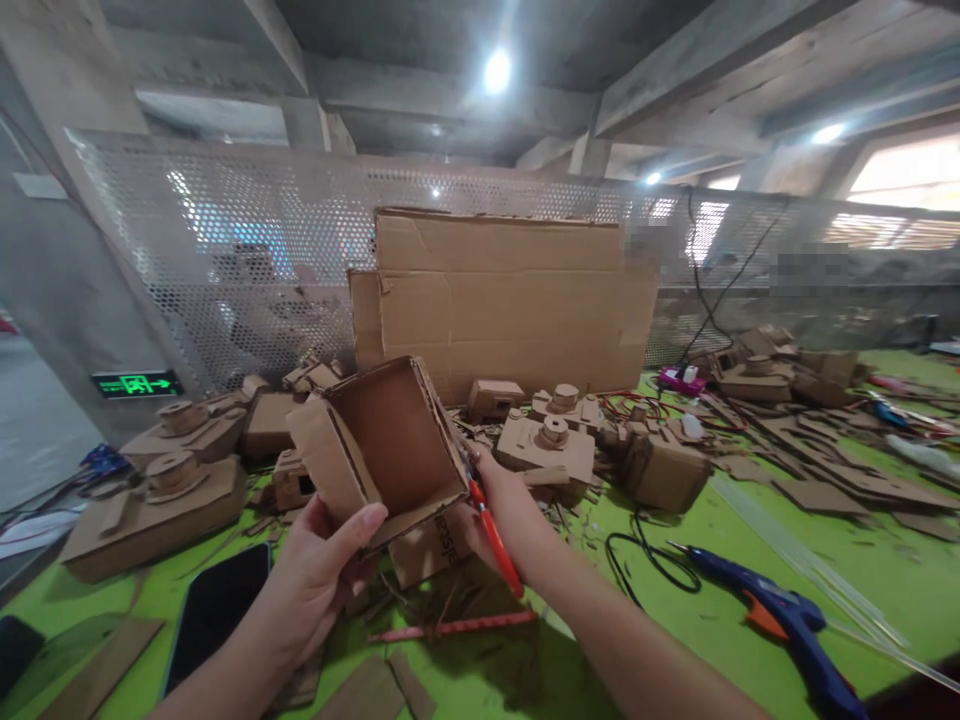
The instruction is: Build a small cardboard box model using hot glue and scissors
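Note:
An open cardboard box (401,435) is tilted above the middle of the table, its hollow inside facing me. My left hand (326,555) grips the box's lower left edge, thumb on the front and fingers behind it. At the box's right side, my right hand (506,515) is closed around red-handled scissors (495,540). The scissors' blades are mostly hidden by the box and the hand. Below the box, a pink strip (480,626) lies among cardboard scraps.
Cardboard models (551,450) stand behind and to both sides. A large cardboard sheet (510,310) leans on the mesh partition (262,230). A blue glue gun (780,610) with its cable lies at right, near clear glue sticks (810,560). A phone (217,605) lies at left.

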